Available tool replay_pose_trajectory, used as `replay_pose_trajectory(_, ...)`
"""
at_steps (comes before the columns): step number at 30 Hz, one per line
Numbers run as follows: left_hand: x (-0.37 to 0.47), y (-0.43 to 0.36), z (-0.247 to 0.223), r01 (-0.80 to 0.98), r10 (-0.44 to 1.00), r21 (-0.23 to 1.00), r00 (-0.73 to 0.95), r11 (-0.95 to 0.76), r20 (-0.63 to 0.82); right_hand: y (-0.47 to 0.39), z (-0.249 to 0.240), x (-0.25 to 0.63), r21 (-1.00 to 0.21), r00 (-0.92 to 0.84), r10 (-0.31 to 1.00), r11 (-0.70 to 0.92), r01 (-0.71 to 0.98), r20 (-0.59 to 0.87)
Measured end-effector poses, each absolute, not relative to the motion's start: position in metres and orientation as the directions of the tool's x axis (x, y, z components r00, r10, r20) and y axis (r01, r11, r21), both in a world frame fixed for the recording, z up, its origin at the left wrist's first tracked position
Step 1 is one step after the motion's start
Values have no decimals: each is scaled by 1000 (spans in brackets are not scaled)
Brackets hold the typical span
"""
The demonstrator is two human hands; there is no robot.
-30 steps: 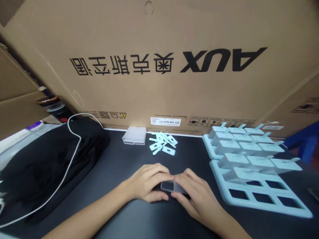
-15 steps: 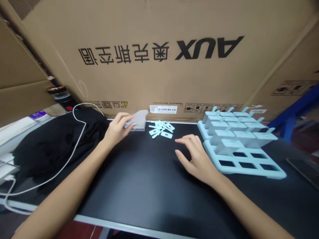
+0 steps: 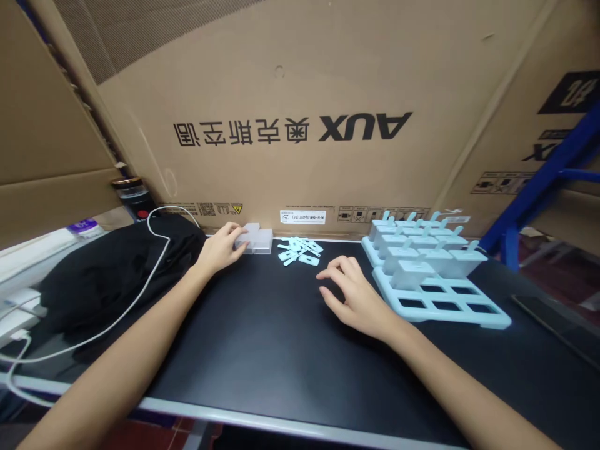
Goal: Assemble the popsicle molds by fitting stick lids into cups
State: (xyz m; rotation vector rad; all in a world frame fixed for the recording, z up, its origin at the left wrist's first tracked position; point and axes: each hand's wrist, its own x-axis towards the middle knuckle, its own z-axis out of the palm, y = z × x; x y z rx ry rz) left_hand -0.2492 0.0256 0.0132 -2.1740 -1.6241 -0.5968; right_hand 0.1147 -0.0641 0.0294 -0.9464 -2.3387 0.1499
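My left hand (image 3: 221, 249) is at the back of the table, thumb and fingers closed round the near end of a translucent ice-pop mould (image 3: 242, 237). Another clear mould (image 3: 262, 241) lies directly beside it. To their right is a loose pile of light-blue ice-pop sticks (image 3: 300, 250) with flat, slotted heads. My right hand (image 3: 352, 292) hovers between that pile and a light-blue mould rack (image 3: 412, 312), its fingers apart and nothing in them. Several filled slots of the rack hold moulds (image 3: 412, 274) with sticks pointing up; the front slots are bare.
A large cardboard box (image 3: 281, 175) rises behind the table. Black cloth (image 3: 117, 275) and a white cable (image 3: 157, 262) lie at the left, near a dark bottle (image 3: 135, 199). On the right are a phone-like dark slab (image 3: 553, 325) and a blue metal frame (image 3: 539, 181).
My left hand has lowered the tilted mould down beside the other clear mould. My right hand stays open near the rack, and the view has tilted up a little.
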Motion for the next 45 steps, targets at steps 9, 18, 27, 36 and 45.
replay_pose_trajectory(9, -240, 21, 19, 967, 729, -23, 207, -254, 653, -61, 49, 139, -19, -325, 445, 613, 790, 835)
replay_pose_trajectory(18, -174, 5, 6, 849, 693, -202, 519, -489, 501, -56, 24, 223, -567, 298, 660, 236, 789, 689)
replay_pose_trajectory(27, -143, -9, -1, 884, 794, -144, 464, -445, 394, -41, 10, 225, -352, 220, 865, -55, 935, 450)
replay_pose_trajectory(36, -140, -11, -4, 948, 872, -46, 307, -314, 381, -45, 9, 225, -296, 192, 848, -43, 954, 494)
replay_pose_trajectory(45, -148, -23, -9, 950, 883, 43, 271, -310, 382, -53, 22, 219, -544, 332, 771, 23, 839, 544)
